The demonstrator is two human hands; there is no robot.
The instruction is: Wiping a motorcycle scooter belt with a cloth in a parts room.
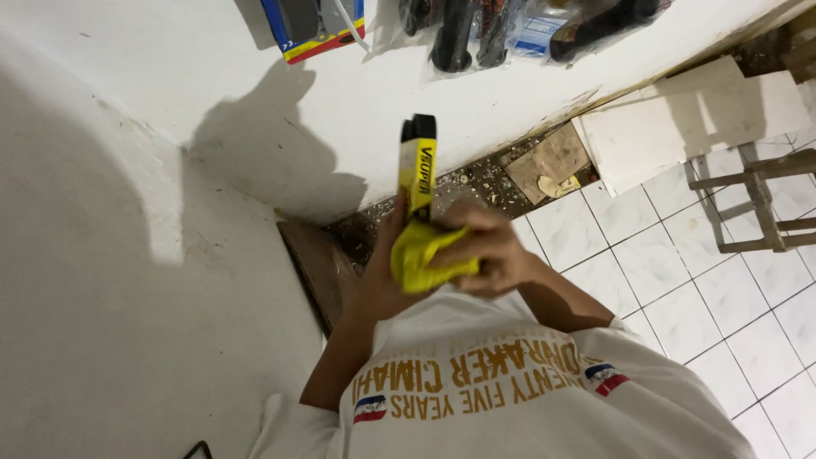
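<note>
**Yellow pack held up in both hands**

Yellow and black mark the long, narrow pack (418,161), which stands almost upright in front of the person's chest, its black end uppermost and dark lettering running down its yellow face. Its lower end disappears into a crumpled bright yellow wrapper (418,257) bunched between the hands. The left hand (387,268) grips the pack and wrapper from behind, thumb up along the pack's edge. The right hand (484,246) is clenched over the front of the wrapper, fingers curled tight. Below, a white shirt (527,399) with gold lettering fills the view. Behind the pack rises a white wall (280,102); a white tiled floor (680,289) lies to the right, with a wooden stool (756,200) on it.
</note>
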